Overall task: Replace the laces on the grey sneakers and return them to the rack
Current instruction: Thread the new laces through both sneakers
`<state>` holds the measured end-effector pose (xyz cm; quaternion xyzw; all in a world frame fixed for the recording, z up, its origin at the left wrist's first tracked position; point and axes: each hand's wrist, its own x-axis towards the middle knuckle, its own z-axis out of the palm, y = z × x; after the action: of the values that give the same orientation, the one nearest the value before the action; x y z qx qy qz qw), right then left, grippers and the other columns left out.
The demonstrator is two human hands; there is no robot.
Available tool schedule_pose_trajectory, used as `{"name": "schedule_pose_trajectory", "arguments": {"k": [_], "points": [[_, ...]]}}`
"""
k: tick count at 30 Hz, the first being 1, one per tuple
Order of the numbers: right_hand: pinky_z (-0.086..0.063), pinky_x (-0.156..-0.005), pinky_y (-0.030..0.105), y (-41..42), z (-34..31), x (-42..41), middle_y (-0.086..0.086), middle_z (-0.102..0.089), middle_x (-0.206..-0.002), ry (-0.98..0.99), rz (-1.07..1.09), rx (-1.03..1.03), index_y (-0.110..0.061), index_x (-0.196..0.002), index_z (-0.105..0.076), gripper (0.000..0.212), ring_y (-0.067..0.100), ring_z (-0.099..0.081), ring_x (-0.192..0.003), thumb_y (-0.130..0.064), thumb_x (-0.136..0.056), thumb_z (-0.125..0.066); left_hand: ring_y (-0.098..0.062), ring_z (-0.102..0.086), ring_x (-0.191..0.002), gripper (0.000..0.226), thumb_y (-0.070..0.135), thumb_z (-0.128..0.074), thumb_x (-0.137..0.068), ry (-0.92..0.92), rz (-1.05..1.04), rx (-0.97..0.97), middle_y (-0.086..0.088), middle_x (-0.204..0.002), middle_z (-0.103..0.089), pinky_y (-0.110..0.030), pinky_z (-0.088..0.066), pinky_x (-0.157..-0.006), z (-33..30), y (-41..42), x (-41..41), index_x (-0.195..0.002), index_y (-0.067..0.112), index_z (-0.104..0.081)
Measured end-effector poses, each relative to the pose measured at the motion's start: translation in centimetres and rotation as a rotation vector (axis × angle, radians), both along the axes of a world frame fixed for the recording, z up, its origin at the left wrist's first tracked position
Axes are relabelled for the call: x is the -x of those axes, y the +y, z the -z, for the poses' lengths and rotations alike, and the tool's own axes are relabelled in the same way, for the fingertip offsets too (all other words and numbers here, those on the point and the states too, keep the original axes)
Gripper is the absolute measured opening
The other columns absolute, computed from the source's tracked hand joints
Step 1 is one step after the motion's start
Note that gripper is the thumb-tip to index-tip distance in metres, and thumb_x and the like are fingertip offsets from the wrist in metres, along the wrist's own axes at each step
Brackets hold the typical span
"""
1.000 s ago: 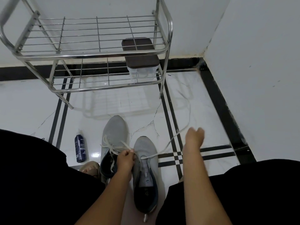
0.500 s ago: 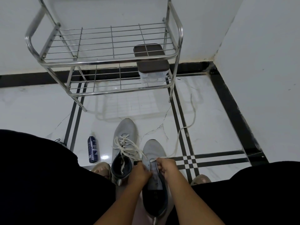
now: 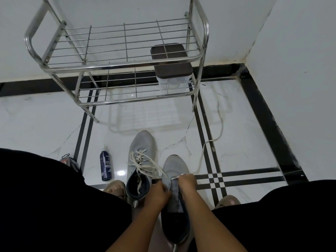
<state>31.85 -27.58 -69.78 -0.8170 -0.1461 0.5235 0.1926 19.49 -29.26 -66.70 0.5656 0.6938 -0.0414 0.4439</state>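
Observation:
Two grey sneakers stand side by side on the white floor between my knees. The left sneaker [image 3: 142, 148] is laced with a loose white lace. The right sneaker [image 3: 175, 165] is nearer to me. My left hand [image 3: 157, 192] grips its left eyelet edge. My right hand [image 3: 188, 182] pinches a white lace [image 3: 221, 128] at the eyelets; the lace trails off across the floor to the right. The steel rack [image 3: 116, 65] stands ahead against the wall, its top shelf bare.
A box with a dark lid [image 3: 171, 62] sits on the rack's lower shelf at the right. A dark blue spray can [image 3: 105, 166] lies on the floor left of the sneakers. A wall corner closes the right side. My feet rest beside the shoes.
My right hand came back from the outstretched pull at the right and now pinches the lace at the right sneaker. My left hand shifted from the left sneaker's lace to the right sneaker.

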Motion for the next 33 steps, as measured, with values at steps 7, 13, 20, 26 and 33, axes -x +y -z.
{"name": "schedule_pose_trajectory", "arguments": {"k": [7,13,20,26,33], "points": [[-0.040,-0.045,0.021,-0.2,-0.7,-0.6,0.022,-0.068,-0.108,0.282,0.419,-0.094,0.001,-0.113,-0.055,0.028,0.027,-0.068,-0.083,0.004,-0.088,-0.042,-0.021,-0.060,-0.107,0.018,0.019,-0.056,-0.088,-0.026,-0.025,-0.010,-0.007,-0.113,-0.066,-0.026,-0.045,-0.088,0.3,0.0,0.0,-0.102,0.013,-0.064],[-0.041,-0.036,0.016,-1.1,-0.9,-0.8,0.022,-0.062,-0.122,0.388,0.652,-0.135,0.005,-0.125,-0.052,0.037,0.023,-0.065,-0.084,0.008,-0.091,-0.038,-0.020,-0.058,-0.111,0.023,0.021,-0.055,-0.088,-0.033,-0.026,0.026,-0.006,-0.118,-0.064,-0.027,-0.045,-0.094,0.4,0.0,0.0,-0.108,0.016,-0.062],[-0.020,-0.049,0.024,-1.6,-2.4,-1.7,0.011,-0.070,-0.110,0.490,0.604,-0.110,-0.002,-0.102,-0.064,0.023,0.008,-0.055,-0.066,-0.003,-0.095,-0.041,-0.021,-0.060,-0.106,0.019,0.022,-0.057,-0.086,-0.021,-0.013,0.025,-0.005,-0.112,-0.066,-0.027,-0.045,-0.089,0.8,0.0,-0.2,-0.103,0.016,-0.062],[-0.032,-0.088,0.032,-2.1,-2.6,-3.1,-0.001,-0.066,-0.123,0.561,0.619,-0.069,-0.010,-0.121,-0.062,0.029,0.010,-0.058,-0.098,-0.013,-0.097,-0.046,-0.021,-0.060,-0.101,0.016,0.027,-0.058,-0.085,0.000,0.008,0.007,-0.005,-0.105,-0.067,-0.028,-0.045,-0.082,1.1,-0.1,-0.3,-0.096,0.015,-0.060],[-0.050,-0.064,0.029,-2.8,-2.6,-1.9,0.004,-0.063,-0.076,0.220,0.213,0.009,-0.012,-0.088,-0.063,0.020,0.023,-0.062,-0.068,-0.031,-0.082,-0.062,-0.027,-0.062,-0.100,0.027,0.033,-0.052,-0.094,-0.069,-0.145,-0.034,-0.008,-0.104,-0.066,-0.029,-0.045,-0.081,0.9,0.6,-0.9,-0.104,0.010,-0.061]]}}
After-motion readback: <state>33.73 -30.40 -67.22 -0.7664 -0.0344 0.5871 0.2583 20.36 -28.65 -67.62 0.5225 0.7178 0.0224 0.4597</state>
